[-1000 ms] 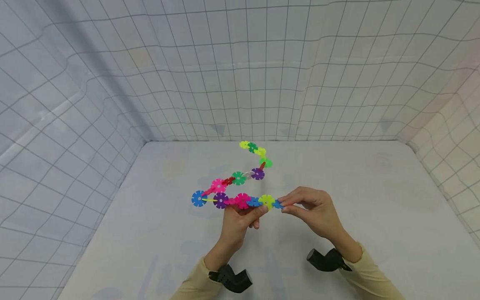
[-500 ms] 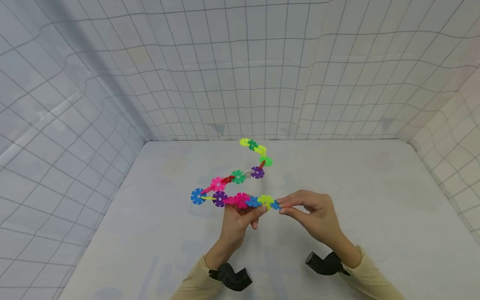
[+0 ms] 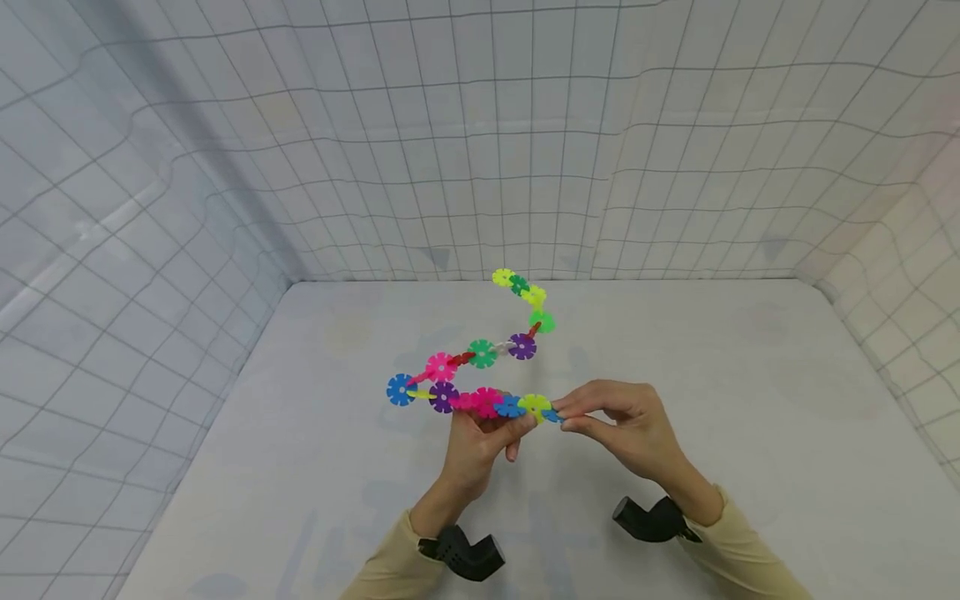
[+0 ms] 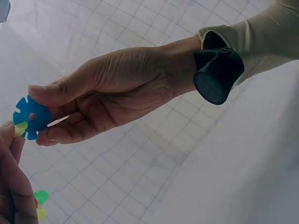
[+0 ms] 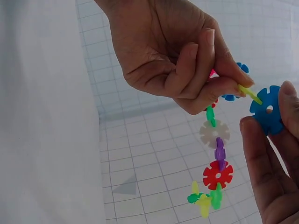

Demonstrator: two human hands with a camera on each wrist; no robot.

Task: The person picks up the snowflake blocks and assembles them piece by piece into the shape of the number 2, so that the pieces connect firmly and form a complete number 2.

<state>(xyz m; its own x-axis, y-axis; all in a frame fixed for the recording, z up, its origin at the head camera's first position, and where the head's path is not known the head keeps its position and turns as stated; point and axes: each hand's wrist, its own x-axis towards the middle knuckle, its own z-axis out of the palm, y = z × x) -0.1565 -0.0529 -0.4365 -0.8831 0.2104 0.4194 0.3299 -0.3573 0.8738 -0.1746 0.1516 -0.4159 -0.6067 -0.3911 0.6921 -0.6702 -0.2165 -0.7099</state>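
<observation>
A chain of colourful notched plastic snowflake discs zigzags back from the hands, held up in front of the person. My left hand (image 3: 474,454) pinches the yellow disc (image 3: 535,407) near its front end, fingers under the chain. In the right wrist view that yellow disc (image 5: 250,93) appears edge-on, its edge in a slot of the blue disc (image 5: 267,111). My right hand (image 3: 626,425) pinches this end blue disc (image 4: 32,117) between thumb and fingers. Farther along are a purple disc (image 3: 444,397), a pink disc (image 3: 441,367) and a green disc (image 3: 482,354).
A white table (image 3: 300,467) lies beneath the hands. White walls with grid lines (image 3: 480,150) enclose it at the back and sides. A black wrist camera (image 3: 468,557) sits on the left wrist, another black wrist camera (image 3: 651,520) on the right.
The far end of the chain has swung slightly right and up in the head view. The blue end disc has tilted a little; both hands keep their pinch.
</observation>
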